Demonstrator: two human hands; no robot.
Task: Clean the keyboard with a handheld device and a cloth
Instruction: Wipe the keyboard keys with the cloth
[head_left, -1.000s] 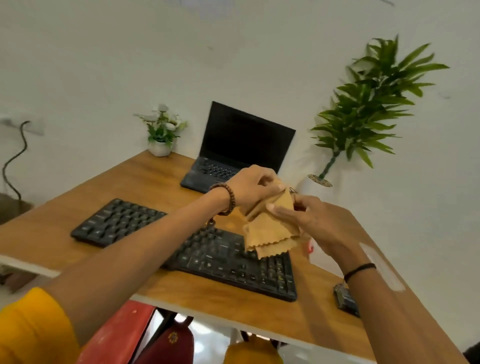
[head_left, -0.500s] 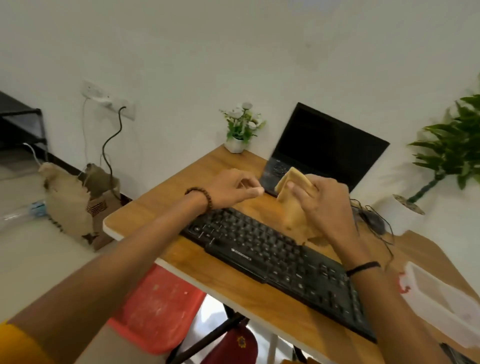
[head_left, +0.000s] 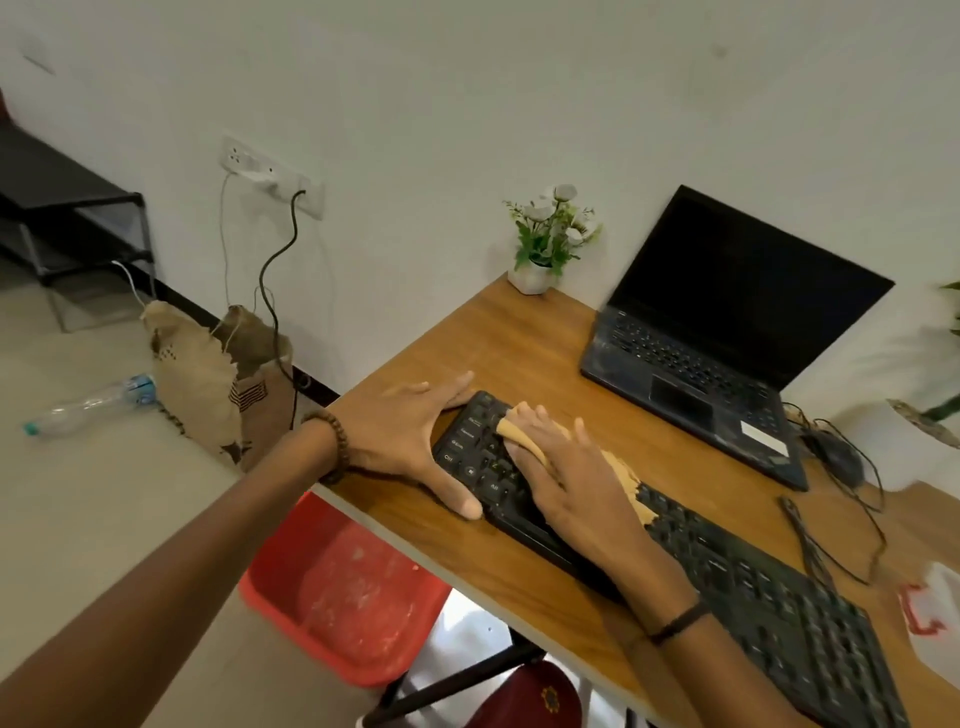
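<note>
- The right grip (head_left: 566, 478), a bare hand, lies flat with straight fingers on the tan cloth (head_left: 525, 440) and presses it onto the keys. It does not look clenched round the cloth, though 1 fold rises beside the thumb.
- The left grip (head_left: 410, 441) is released and spread. Its thumb runs along the near edge of the keyboard (head_left: 753, 587) and its fingers reach the far left corner, bracing the board on the worktop (head_left: 519, 338).
- The keyboard lies diagonally across the near part of the worktop. Its left end sits under the 2 hands and its right end runs toward the lower right of the view.
- The cloth covers keys at the left end only, and its ragged hem shows on the far side of the right grip.
- The step in hand appears to be the cloth wipe, begun at the left end. Most of the rows to the right look not yet covered.
- The next move likely calls for an even drag of the cloth along the rows toward the right. The left grip should hold firm so the board does not slide, and the pressure should be light enough that the hem does not snag on keycaps.
- No handheld device can be picked out. A slim dark object (head_left: 805, 540) lies beyond the keyboard near the mouse (head_left: 831, 457), too blurred to name.
- An open laptop (head_left: 727, 332) stands further back, well apart from the hands.
</note>
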